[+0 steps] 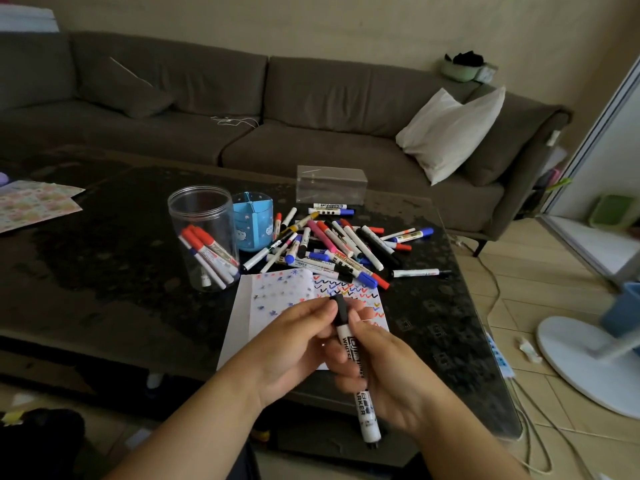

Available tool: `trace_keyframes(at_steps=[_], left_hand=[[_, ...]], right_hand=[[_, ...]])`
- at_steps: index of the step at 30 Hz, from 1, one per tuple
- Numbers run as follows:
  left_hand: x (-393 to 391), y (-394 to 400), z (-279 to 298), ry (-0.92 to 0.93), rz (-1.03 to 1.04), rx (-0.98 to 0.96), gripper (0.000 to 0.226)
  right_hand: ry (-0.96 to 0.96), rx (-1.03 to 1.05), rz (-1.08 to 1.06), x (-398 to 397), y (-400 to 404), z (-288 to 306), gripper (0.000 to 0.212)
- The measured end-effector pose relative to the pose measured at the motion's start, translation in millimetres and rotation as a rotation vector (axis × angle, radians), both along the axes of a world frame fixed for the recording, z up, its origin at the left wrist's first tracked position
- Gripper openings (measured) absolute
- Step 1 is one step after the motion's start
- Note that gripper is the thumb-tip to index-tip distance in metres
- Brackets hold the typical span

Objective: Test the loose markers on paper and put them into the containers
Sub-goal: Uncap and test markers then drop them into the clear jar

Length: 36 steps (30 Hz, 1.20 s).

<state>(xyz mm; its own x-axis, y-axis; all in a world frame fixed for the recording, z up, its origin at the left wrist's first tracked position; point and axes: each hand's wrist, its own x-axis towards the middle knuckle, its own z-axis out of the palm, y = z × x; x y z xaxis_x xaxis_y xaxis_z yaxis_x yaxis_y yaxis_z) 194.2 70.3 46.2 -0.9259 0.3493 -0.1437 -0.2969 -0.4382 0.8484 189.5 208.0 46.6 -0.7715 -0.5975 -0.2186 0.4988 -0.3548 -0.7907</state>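
Observation:
A black-capped whiteboard marker (363,407) stands nearly upright over the near table edge. My right hand (391,372) grips its white barrel, and my left hand (298,344) pinches the black cap (340,310) at the top. Beneath them lies the test paper (277,296), covered in coloured zigzags and dots. A pile of loose markers (332,244) is spread behind the paper. A clear round jar (202,209) at the left holds several red and blue markers. A blue divided pen holder (254,220) stands beside it, and a clear rectangular box (330,183) sits behind the pile.
Everything sits on a dark glass table (104,254) with patterned sheets (31,202) at its far left. A brown sofa (277,109) with a white pillow (450,129) runs behind. A fan base (585,358) and cables lie on the floor at the right.

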Motion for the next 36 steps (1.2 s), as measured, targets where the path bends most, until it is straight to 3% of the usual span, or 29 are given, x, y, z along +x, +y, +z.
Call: trace_keyframes(at_steps=[2,5,12,16,23,28,30,32,36], left_hand=[[0.5,-0.7,1.7,0.011,0.014,0.074,0.025],[0.7,2.7,4.1,0.044,0.088,-0.010,0.018],[-20.9,-10.0,3.8,-0.006,0.533,-0.147,0.014],[-24.6,-19.1,-3.8,0.012,0.596,-0.299,0.010],[-19.0,-11.8,-30.4,0.045,0.593,-0.550,0.010],[-18.4,-4.4,-42.2,0.122,0.523,-0.683,0.012],[-19.9,-3.2,-46.5,0.154,0.496,-0.727,0.016],[-21.8,-2.0,-51.1,0.177,0.463,-0.765,0.012],[-24.2,-1.5,-58.8,0.228,0.429,-0.871,0.009]], right_hand=[[0.001,-0.074,0.044,0.4,1.2,-2.6,0.033],[0.089,-0.011,-0.003,1.3,0.6,-5.0,0.033],[0.556,0.734,-0.182,3.5,-0.9,-25.8,0.027],[0.417,0.800,-0.233,-6.0,13.9,-26.6,0.026],[0.249,0.538,-0.404,-20.6,36.6,-26.3,0.013],[0.025,0.285,-0.413,-34.4,51.9,-37.1,0.023],[0.045,0.334,-0.403,-38.3,53.1,-46.1,0.020],[0.150,0.529,-0.387,-40.6,53.7,-53.2,0.010],[0.346,0.865,-0.357,-44.7,53.7,-60.9,0.030]])
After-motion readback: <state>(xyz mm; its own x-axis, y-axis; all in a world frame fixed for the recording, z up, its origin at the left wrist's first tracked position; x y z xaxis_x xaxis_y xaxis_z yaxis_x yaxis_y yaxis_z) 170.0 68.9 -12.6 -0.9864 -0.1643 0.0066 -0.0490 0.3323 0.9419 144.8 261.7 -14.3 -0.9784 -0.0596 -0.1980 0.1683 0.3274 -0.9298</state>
